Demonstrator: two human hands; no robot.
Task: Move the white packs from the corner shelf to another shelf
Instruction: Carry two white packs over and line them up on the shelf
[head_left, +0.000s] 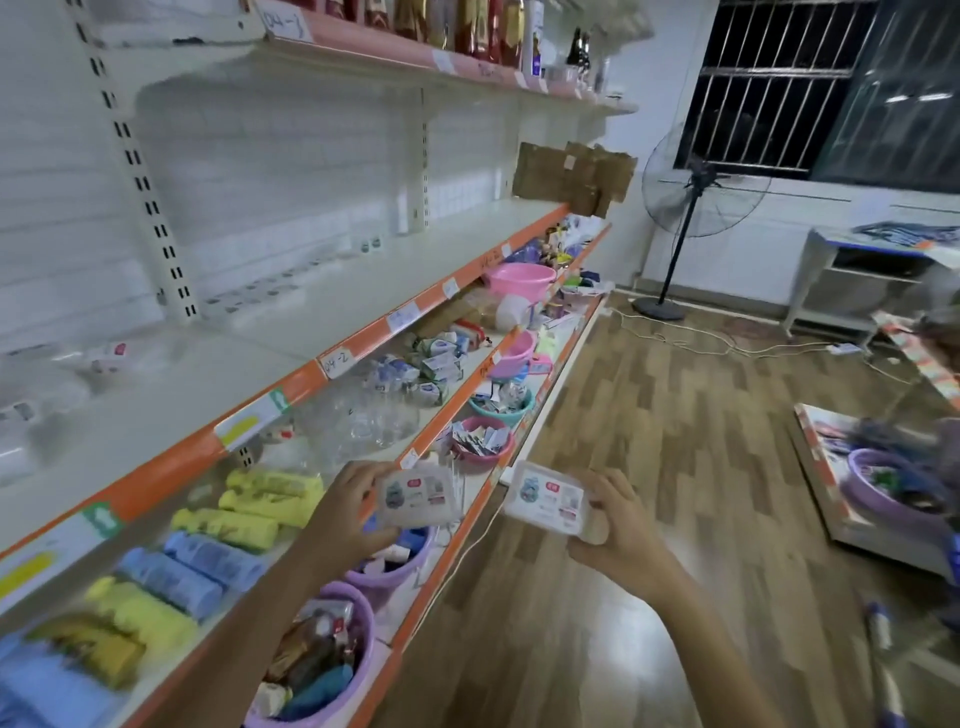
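a white pack (418, 493) in each hand

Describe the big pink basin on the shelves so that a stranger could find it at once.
Follow the long shelving unit along the left wall toward the standing fan. On the second orange-edged shelf from the top, near the far end, sits the pink basin. It is wide, open and paler pink than the small purple tubs lower down.

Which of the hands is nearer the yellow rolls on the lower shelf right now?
Left. The left hand, holding a white pack, is just right of the yellow rolls. The right hand, holding the other pack, is farther right, out over the floor.
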